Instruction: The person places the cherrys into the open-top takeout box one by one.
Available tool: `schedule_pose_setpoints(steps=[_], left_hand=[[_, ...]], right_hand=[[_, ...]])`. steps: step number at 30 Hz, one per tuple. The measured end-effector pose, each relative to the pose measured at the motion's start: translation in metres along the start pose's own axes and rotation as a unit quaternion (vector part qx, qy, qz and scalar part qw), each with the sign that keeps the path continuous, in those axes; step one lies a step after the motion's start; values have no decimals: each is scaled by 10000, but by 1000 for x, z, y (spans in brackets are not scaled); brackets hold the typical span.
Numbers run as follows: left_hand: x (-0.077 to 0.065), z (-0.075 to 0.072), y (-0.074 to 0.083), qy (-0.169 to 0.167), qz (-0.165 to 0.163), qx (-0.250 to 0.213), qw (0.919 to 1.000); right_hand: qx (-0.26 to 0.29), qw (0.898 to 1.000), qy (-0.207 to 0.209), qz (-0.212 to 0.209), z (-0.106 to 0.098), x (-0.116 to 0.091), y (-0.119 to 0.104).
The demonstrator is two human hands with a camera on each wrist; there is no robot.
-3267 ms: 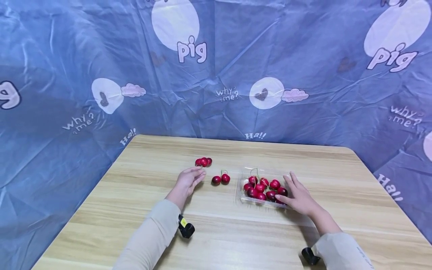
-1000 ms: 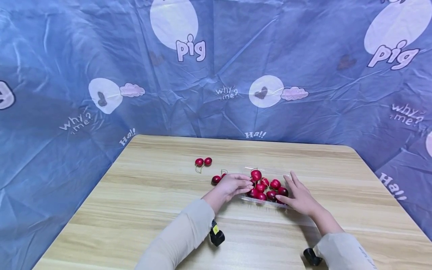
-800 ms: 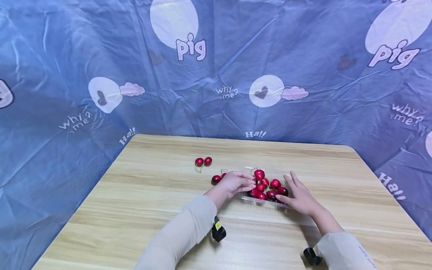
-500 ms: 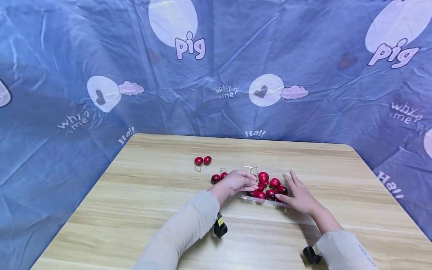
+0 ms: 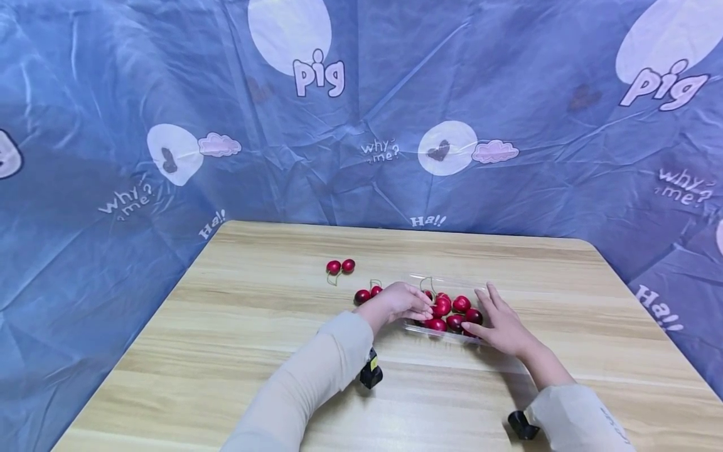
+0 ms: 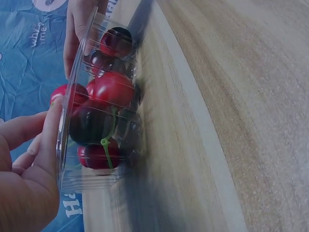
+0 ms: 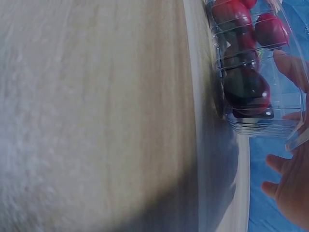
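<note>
A clear plastic box stands on the table with several red cherries inside. Above its left part, my left hand pinches a cherry near its stem end. In the left wrist view that cherry shows at rim height, against the thumb and a finger. My right hand rests on the box's right end, fingers spread and fairly straight, thumb reaching over the rim. My left hand hides some cherries at the box's left end.
Two joined cherries lie on the wooden table, behind and left of the box. Another pair lies closer, partly behind my left hand. A blue printed cloth hangs beyond the table's far edge.
My left hand took a cherry from the far-left group, carried it right to the box, and has since lowered it among the others. My right hand stays at the box's right end.
</note>
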State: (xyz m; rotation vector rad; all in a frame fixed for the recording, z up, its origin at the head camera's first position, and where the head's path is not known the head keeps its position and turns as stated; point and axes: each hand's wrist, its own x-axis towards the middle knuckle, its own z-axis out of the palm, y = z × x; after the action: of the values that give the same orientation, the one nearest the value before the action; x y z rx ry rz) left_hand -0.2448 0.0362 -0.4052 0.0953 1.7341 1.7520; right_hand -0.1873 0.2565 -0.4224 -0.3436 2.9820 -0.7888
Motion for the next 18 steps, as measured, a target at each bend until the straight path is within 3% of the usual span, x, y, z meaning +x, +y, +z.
schedule_pose_setpoints(steps=[13, 18], left_hand=[[0, 12, -1, 712, 92, 642, 9953], [1, 13, -1, 854, 113, 691, 9939]], right_hand=[[35, 10000, 55, -9, -1, -1, -2], [42, 10000, 60, -27, -1, -1, -3]])
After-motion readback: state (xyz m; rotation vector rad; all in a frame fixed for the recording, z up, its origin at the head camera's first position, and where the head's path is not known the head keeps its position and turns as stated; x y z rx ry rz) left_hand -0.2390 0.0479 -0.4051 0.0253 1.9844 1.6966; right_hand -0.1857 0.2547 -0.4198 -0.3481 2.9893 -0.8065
